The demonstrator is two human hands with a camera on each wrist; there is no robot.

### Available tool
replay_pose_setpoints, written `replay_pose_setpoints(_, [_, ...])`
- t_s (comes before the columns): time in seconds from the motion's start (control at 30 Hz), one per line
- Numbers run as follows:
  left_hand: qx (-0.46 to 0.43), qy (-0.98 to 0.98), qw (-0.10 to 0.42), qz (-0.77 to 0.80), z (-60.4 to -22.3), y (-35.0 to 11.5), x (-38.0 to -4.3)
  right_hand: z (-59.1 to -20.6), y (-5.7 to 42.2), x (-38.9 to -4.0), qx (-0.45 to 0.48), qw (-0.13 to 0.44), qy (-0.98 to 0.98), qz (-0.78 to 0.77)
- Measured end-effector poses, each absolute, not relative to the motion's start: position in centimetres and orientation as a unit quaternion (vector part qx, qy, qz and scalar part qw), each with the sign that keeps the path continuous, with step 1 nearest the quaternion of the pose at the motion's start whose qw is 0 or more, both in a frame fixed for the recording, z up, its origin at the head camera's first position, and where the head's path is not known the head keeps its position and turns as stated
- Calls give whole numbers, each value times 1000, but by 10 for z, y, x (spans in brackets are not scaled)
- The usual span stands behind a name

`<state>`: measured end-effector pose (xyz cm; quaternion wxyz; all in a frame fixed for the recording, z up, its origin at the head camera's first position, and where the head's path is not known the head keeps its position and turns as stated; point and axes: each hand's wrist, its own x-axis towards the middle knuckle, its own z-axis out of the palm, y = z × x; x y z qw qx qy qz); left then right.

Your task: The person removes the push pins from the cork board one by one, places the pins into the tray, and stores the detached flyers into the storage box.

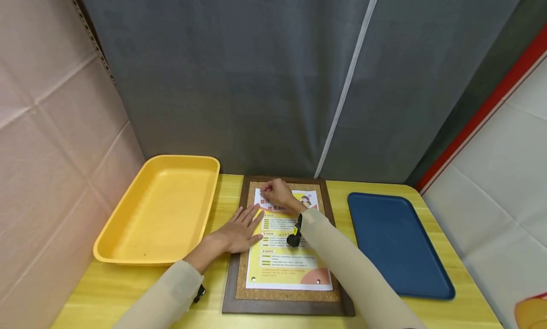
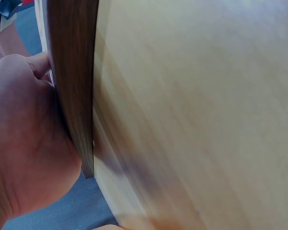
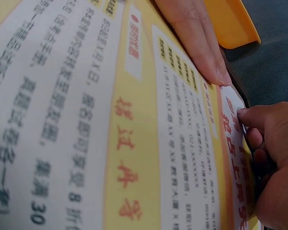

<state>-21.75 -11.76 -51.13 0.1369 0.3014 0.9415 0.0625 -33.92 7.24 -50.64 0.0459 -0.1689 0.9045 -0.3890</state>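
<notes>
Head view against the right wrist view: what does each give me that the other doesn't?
Only the head view: the blue tray, the yellowish tabletop, and two small shiny pins near the bottom corners of the printed sheet.

Only the right wrist view: the inner side of the right hand with its curled fingers, and the red characters mid-sheet in large close-up.

Both: the sheet, both hands including the left hand, and the yellow tray, though the wrist view catches only part of it.

Left wrist: tabletop (image 2: 197, 115) blurred, pale glare, shadow.
</notes>
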Motion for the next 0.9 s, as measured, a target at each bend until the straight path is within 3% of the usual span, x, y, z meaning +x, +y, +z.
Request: replay_pose_setpoints(0.9, [296, 943, 143, 50, -509, -115, -218, -503, 73, -338, -166, 65, 907, -382])
